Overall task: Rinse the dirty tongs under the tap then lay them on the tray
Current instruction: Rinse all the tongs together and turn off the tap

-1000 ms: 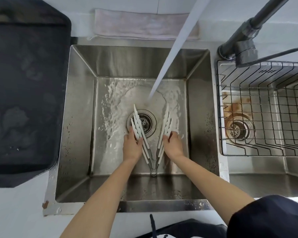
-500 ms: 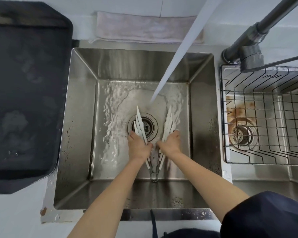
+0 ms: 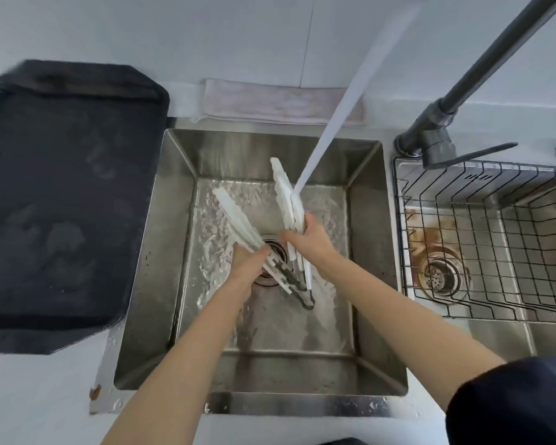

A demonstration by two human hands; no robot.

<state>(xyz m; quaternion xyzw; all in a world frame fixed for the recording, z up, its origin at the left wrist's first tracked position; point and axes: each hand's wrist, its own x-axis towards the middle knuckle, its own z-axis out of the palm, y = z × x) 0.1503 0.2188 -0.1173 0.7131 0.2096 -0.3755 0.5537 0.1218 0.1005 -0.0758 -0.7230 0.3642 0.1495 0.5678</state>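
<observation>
Left hand (image 3: 249, 263) clamped on one arm of the tongs (image 3: 238, 220), right hand (image 3: 308, 239) clamped on the other, over the drain mid-sink (image 3: 174, 200). Water stream (image 3: 328, 123) hits the right blade. Risks: wet grip slips and tongs drop, or splash off the blade; tray (image 3: 61, 194) sits left of the sink edge.

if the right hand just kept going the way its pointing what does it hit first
The right hand points up and left in the picture, toward the sink's back wall. Gripping one arm of the tongs, it would probably meet the water stream first, then that wall, though depth is unclear.
</observation>
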